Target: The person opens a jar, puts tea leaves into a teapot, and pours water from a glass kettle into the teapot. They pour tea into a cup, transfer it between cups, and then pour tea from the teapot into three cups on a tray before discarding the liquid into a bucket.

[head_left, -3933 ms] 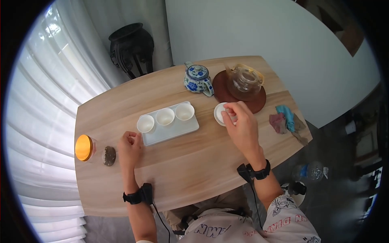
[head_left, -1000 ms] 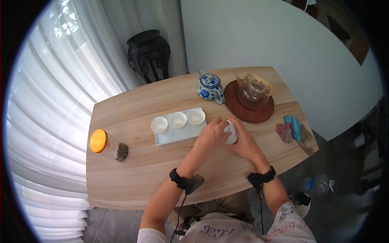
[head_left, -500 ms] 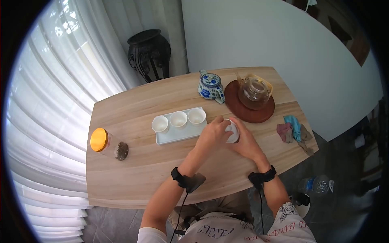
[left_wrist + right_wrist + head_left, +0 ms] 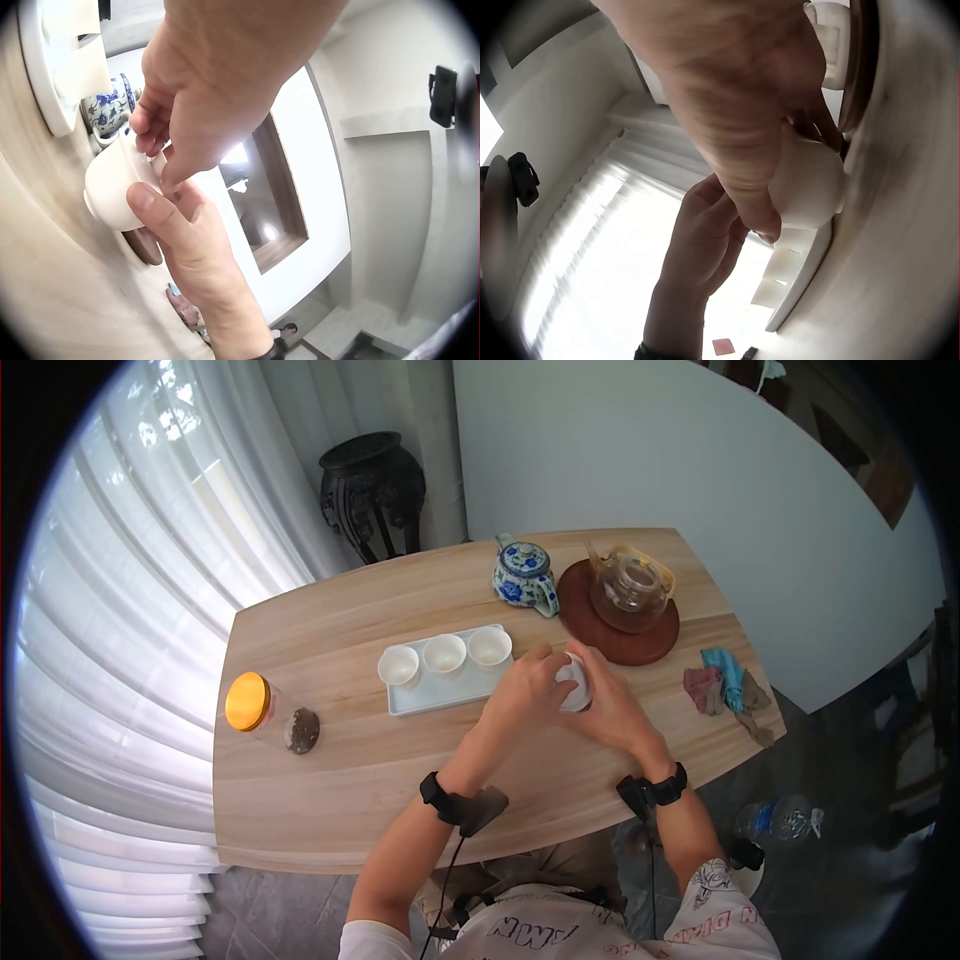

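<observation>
A white gaiwan stands right of the white cup tray, in front of the round brown board. My right hand holds its bowl from the right; in the right wrist view the thumb lies along the bowl near its rim. From the left my left hand reaches over the top, with curled fingertips pinching at the lid. The left wrist view shows those fingers over the mouth of the bowl, where they hide most of the lid.
Several things share the wooden table: three white cups on a tray, a blue-and-white teapot, a glass teapot on a round board, crumpled cloths, an orange-lidded jar and a dark-filled small dish.
Since the first frame, my left hand has moved right from beside the tray to the gaiwan's top. My right hand has shifted from the lid to the bowl's side. The last second shows little movement.
</observation>
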`<state>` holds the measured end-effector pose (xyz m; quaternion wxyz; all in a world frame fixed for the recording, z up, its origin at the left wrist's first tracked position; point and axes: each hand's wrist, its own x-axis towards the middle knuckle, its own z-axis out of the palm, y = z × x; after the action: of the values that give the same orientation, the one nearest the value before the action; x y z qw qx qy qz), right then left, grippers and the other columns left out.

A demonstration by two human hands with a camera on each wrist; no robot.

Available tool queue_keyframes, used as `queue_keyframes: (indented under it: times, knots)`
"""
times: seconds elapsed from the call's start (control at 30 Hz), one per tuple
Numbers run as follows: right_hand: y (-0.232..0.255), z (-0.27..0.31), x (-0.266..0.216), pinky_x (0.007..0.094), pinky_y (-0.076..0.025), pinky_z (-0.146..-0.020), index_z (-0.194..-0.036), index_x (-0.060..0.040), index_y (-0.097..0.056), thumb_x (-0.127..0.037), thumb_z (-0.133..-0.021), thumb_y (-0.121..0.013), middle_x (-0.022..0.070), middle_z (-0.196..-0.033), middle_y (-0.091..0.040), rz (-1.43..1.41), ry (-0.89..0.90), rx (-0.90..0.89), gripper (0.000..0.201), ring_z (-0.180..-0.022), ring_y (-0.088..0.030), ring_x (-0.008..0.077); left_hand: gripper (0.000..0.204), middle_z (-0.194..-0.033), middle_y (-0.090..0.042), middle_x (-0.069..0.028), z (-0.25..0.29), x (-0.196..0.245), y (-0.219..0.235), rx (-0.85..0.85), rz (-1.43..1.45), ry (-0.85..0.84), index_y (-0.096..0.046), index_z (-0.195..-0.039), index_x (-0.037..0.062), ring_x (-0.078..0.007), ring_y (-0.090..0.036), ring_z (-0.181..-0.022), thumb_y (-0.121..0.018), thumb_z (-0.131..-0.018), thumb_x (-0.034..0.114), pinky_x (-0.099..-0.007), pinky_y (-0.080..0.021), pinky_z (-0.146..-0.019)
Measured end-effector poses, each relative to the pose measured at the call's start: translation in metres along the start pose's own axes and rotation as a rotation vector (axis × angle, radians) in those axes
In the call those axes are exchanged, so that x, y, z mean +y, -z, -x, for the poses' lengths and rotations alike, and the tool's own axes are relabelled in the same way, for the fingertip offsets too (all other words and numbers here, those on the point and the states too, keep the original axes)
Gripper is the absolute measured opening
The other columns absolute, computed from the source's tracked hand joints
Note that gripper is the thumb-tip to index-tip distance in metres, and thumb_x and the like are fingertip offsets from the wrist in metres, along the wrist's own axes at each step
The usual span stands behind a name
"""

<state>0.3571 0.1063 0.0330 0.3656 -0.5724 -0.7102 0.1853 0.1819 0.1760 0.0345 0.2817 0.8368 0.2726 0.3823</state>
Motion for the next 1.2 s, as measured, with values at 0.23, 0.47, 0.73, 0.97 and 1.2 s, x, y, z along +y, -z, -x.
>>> queue_keyframes:
  times: [0.23,0.47,0.73,0.97,1.2]
  knots:
    - [0.007,-0.044,-0.050,0.0436,-0.049,-0.108,-0.154,0.0035,-0.040,-0.027,-0.073,-0.093,0.0225,-0.145,-0.056,0.093,0.110,-0.100,0.101,-0.133,-0.057,0.0401,0.030,-0.084,-0.068,-0.0159,-0.008,0.014,0.065,0.036,-0.053,0.086,-0.075,-0.108,-0.0040,-0.0265,-0.066,-0.074,-0.084,-0.084,0.010,-0.0373,-0.054,-0.071]
    - [-0.026,-0.103,-0.086,0.0444,-0.048,-0.110,-0.155,0.0029,-0.040,-0.035,-0.075,-0.090,0.0231,-0.151,-0.053,0.157,0.214,-0.215,0.102,-0.135,-0.056,0.0396,0.032,-0.082,-0.069,-0.0062,0.001,-0.014,0.135,0.106,-0.093,0.220,-0.075,-0.111,-0.0052,-0.0123,-0.059,-0.072,-0.086,-0.085,0.011,-0.0294,-0.052,-0.069]
    - [-0.059,-0.143,-0.116,0.0445,-0.048,-0.111,-0.155,0.0038,-0.040,-0.035,-0.073,-0.091,0.0263,-0.150,-0.053,0.195,0.244,-0.348,0.104,-0.135,-0.056,0.0416,0.030,-0.083,-0.067,-0.0006,0.018,-0.049,0.179,0.108,-0.026,0.285,-0.074,-0.112,-0.0073,-0.0064,-0.056,-0.074,-0.083,-0.090,0.010,-0.0257,-0.050,-0.068]
    - [-0.086,-0.163,-0.102,0.0471,-0.055,-0.095,-0.137,0.0061,-0.049,-0.034,-0.068,-0.093,0.0271,-0.124,-0.064,0.227,0.398,-0.275,0.091,-0.113,-0.066,0.0427,0.033,-0.076,-0.062,-0.0058,0.025,-0.068,0.182,0.186,0.021,0.299,-0.074,-0.108,-0.0075,-0.0140,-0.055,-0.070,-0.085,-0.086,0.014,-0.0317,-0.049,-0.067]
    - [-0.080,-0.167,-0.114,0.0434,-0.048,-0.112,-0.154,0.0062,-0.040,-0.035,-0.073,-0.090,0.0276,-0.148,-0.054,0.314,0.313,-0.418,0.104,-0.135,-0.056,0.0411,0.028,-0.082,-0.067,0.0000,0.030,-0.080,0.179,0.160,0.036,0.304,-0.073,-0.113,-0.0079,-0.0059,-0.056,-0.074,-0.080,-0.093,0.011,-0.0250,-0.049,-0.068]
